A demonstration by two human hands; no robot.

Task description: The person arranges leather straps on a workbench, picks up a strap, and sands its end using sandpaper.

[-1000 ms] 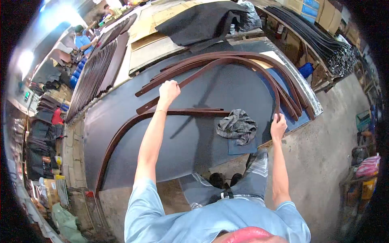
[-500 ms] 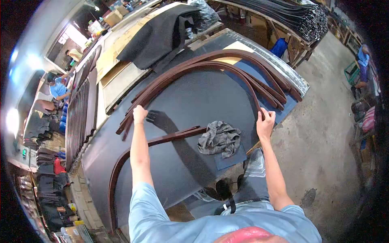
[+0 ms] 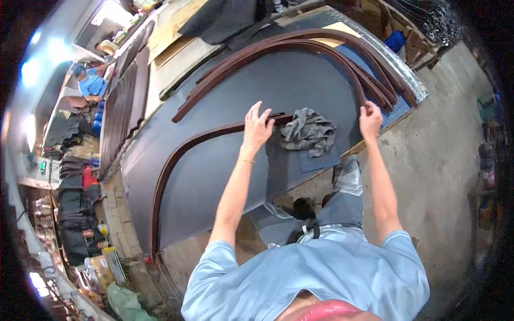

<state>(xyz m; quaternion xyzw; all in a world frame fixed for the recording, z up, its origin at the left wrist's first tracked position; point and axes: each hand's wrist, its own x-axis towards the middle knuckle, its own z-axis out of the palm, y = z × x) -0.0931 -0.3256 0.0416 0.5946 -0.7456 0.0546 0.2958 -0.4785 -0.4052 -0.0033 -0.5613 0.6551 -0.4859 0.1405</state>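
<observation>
Long dark brown strips [image 3: 235, 64] lie in a wide arch across the dark tabletop [image 3: 214, 166]. At the arch's right end, my right hand [image 3: 370, 119] has its fingers closed on a brown strip. My left hand [image 3: 258, 127] is over the middle of the table with its fingers apart, holding nothing. It is beside the end of a second set of brown strips [image 3: 179, 152], which curves down to the table's left edge. A crumpled grey cloth [image 3: 309, 132] sits right of my left hand, partly over a flat blue piece [image 3: 320, 160].
Stacked brown strips [image 3: 126, 101] and pale boards [image 3: 187, 64] border the table's far left side. Dark sheeting [image 3: 225, 18] lies at the back. A person in blue [image 3: 92, 83] is at the upper left. Black strips [image 3: 428, 18] hang off a rack at the upper right.
My left hand has let go of the strips at the arch's left end and moved right, toward the cloth, fingers opening. My right hand stays at the right end. The camera view has shifted.
</observation>
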